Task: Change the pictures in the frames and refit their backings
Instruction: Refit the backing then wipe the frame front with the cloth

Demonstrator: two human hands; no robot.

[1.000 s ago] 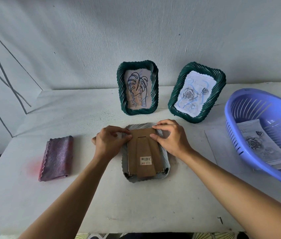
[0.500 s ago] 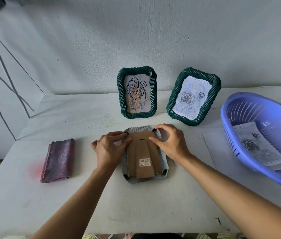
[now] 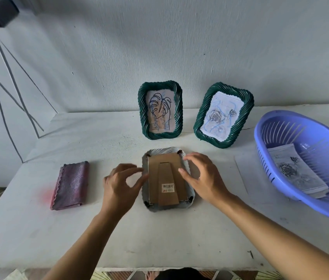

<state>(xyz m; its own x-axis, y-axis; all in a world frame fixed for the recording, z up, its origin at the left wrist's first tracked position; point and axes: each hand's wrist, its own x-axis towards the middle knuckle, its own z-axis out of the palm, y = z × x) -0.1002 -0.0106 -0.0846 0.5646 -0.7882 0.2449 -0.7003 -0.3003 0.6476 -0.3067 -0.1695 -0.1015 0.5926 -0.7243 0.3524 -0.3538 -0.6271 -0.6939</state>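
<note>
A pale frame [image 3: 189, 203] lies face down mid-table, its brown cardboard backing [image 3: 167, 176] with a stand flap and barcode sticker facing up. My left hand [image 3: 122, 186] hovers at the frame's left edge, fingers loosely spread and blurred. My right hand [image 3: 202, 178] is over the right side, thumb touching the backing's right edge. Neither hand holds anything. Behind stand two dark green twisted frames: one with a leaf drawing [image 3: 160, 110], one with a rose picture [image 3: 223, 115].
A purple slotted basket [image 3: 305, 126] at the right holds a stack of rose prints [image 3: 296, 170]. A white sheet [image 3: 242, 170] lies beside it. A folded purple cloth [image 3: 71, 184] lies at the left. Tripod legs [image 3: 0, 81] stand off the table's left.
Both hands have drawn back from the top corners of the backing and down its sides, fingers loosening. The camera has tilted up slightly.
</note>
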